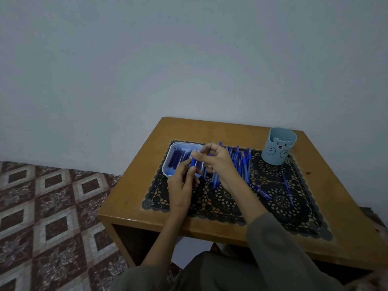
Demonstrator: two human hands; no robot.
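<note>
A white tray (168, 162) with several blue refills inside sits at the mat's far left corner. Over its right edge both hands meet on one blue pen (193, 161). My left hand (182, 185) grips the pen's lower part with curled fingers. My right hand (216, 159) pinches its upper end between thumb and fingers. A pile of several blue pens (241, 162) lies on the mat behind my right hand, partly hidden by it.
A black lace mat (273, 206) covers the small wooden table (147, 215). A light blue bear-face pen holder (278, 146) stands at the far right. Two loose pens, one (261, 192) and another (287, 189), lie right of my forearm. A wall is behind; patterned floor lies left.
</note>
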